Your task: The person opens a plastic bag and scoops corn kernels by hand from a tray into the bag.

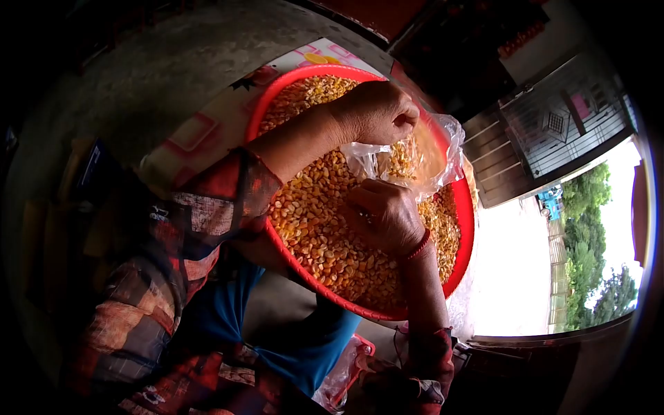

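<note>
The left hand clamps a clear plastic bag at upper centre, over corn kernels in a red basin. The right hand curls below it, its grip hidden.

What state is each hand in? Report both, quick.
Left hand: closed, apparently holding the clear plastic bag.
Right hand: curled over the corn kernels by the bag; what it grips cannot be told.

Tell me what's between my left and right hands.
In the head view, a clear plastic bag and corn kernels lie between your left hand and right hand.
</note>
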{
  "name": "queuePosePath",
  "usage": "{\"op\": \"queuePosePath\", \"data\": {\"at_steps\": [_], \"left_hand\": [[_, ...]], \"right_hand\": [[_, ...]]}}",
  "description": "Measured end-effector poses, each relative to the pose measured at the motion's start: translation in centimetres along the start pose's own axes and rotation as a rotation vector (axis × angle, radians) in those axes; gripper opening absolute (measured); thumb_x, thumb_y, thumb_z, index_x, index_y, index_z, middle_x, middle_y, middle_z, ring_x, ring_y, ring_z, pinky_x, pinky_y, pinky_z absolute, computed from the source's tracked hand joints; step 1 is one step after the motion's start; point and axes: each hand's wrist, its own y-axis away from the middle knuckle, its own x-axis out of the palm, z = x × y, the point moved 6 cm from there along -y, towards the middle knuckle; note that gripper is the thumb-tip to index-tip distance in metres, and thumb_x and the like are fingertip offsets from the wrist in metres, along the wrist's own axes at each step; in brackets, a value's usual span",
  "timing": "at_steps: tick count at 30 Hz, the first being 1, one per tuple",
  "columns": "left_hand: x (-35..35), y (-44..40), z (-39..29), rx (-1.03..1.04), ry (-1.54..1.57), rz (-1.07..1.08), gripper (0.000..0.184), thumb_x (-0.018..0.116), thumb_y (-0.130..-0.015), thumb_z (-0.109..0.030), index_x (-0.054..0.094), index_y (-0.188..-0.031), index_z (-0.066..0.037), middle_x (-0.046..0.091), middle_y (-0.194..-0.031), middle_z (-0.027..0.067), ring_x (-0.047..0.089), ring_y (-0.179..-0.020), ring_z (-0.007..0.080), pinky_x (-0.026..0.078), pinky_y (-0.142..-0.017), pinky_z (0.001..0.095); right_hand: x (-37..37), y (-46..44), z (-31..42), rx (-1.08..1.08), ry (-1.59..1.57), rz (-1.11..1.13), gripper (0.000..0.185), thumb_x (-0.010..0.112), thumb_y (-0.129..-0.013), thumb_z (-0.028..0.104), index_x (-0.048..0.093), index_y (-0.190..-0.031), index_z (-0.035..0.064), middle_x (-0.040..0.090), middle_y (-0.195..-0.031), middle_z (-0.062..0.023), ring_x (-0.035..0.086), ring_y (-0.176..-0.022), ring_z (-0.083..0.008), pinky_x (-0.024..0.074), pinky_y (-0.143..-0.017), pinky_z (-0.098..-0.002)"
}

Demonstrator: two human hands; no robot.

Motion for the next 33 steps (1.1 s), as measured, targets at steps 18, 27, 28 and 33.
{"op": "queuePosePath", "data": {"at_steps": [18,27,28,33], "left_hand": [[1.6,1.0,0.5,-0.134,0.355,0.457,0.013,0.062,-0.077,-0.01,0.061,-0.078,0.002,0.061,-0.066,0.0041,0.056,-0.062,0.0085,0.045,-0.061,0.0237],[2.6,1.5,-0.5,-0.297,0.583,0.541,0.014,0.062,-0.08,-0.013,0.063,-0.083,0.001,0.061,-0.065,0.0011,0.054,-0.058,0.0068,0.045,-0.059,0.0229],[2.8,1.3,-0.4,-0.306,0.623,0.543,0.014,0.061,-0.081,-0.012,0.063,-0.086,0.001,0.06,-0.065,0.0019,0.054,-0.059,0.006,0.045,-0.057,0.0214],[2.3,0.6,-2.8,-0.284,0.706,0.483,0.017,0.059,-0.084,-0.012,0.063,-0.094,0.001,0.061,-0.07,0.0027,0.056,-0.063,0.0062,0.047,-0.058,0.0203]], "right_hand": [[-0.2,0.4,0.8,-0.101,-0.216,0.032,0.035,0.067,-0.069,0.026,0.062,-0.095,0.0036,0.058,-0.085,-0.0142,0.056,-0.081,-0.031,0.0446,-0.073,-0.0389],[-0.2,0.7,1.6,-0.101,-0.197,0.103,0.032,0.067,-0.069,0.02,0.06,-0.095,0.0028,0.058,-0.085,-0.0143,0.056,-0.082,-0.0311,0.045,-0.072,-0.0388],[-0.2,0.7,1.3,-0.1,-0.187,0.086,0.032,0.067,-0.069,0.02,0.06,-0.095,0.0028,0.058,-0.085,-0.0143,0.056,-0.082,-0.0311,0.045,-0.072,-0.0388],[-1.2,2.4,-0.4,-0.097,-0.183,0.028,0.018,0.061,-0.074,0.017,0.06,-0.089,0.0074,0.056,-0.08,-0.0125,0.055,-0.08,-0.0306,0.0439,-0.071,-0.039]]}}
